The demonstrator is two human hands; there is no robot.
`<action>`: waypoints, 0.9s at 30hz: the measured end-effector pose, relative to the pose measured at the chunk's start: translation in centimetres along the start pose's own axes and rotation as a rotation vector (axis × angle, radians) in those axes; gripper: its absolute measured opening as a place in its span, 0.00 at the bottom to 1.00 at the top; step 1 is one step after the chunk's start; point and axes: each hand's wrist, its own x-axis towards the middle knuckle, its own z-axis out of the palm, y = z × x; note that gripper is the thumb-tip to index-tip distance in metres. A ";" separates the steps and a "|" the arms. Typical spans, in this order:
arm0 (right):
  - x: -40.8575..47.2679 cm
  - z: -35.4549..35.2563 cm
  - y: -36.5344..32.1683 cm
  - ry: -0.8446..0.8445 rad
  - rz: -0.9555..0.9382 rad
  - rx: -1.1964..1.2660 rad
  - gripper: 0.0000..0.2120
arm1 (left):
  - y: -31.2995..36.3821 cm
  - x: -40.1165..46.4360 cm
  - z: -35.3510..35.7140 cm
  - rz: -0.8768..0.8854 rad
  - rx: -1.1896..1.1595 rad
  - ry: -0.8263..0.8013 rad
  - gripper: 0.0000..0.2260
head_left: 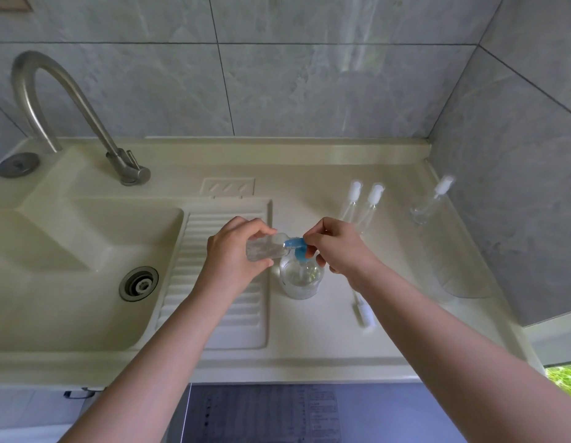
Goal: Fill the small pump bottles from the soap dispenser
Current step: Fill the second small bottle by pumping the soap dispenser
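We are holding a small bottle (265,248) sideways in our left hand (237,247), its mouth at the soap dispenser (298,276) spout, while our right hand (338,247) is curling over the blue pump head (295,243).

Things on the table by the sink

The round clear soap dispenser with a blue pump (298,276) stands on the cream table (309,340), right of the ribbed draining board (213,308). The sink basin (69,276) lies far left, the curved metal tap (69,116) behind it. Two small clear pump bottles (362,203) lie behind the dispenser; a third small bottle (431,201) is far right. A loose white pump top (362,311) lies right of the dispenser, nearer the front.
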 end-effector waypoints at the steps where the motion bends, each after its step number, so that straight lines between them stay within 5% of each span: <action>1: 0.0 0.0 0.0 -0.001 0.001 0.002 0.04 | 0.0 0.0 0.0 0.002 -0.002 -0.002 0.23; 27: 0.1 -0.5 -0.5 -0.030 0.055 -0.012 0.05 | 0.0 0.1 0.0 0.029 -0.006 0.031 0.23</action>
